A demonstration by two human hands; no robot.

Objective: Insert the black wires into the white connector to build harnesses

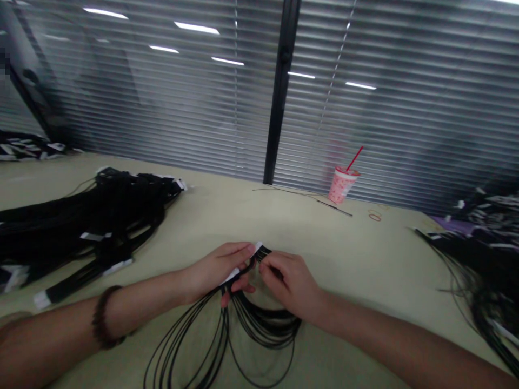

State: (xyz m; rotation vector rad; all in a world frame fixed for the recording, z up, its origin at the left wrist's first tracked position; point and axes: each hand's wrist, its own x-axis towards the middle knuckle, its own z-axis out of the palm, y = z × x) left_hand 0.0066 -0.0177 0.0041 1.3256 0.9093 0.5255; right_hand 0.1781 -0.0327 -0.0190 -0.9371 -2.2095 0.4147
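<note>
A bundle of thin black cables (263,324) hangs in loops below my two hands, over the pale table. My left hand (227,270) is closed around the bundle near a white band or connector, its thumb on top. Close beside it, my right hand (290,281) pinches the black cable ends just past the white piece. Fingers of both hands hide part of the cables between them. A dark bead bracelet (107,317) is on my left wrist.
Black cable bundles with white ends lie at the left (121,210), and another dark pile (474,259) is at the right. A pink cup (343,185) with a red straw stands at the back, near a thin dark rod (334,208) and rubber bands (374,217). Window blinds (194,108) rise behind.
</note>
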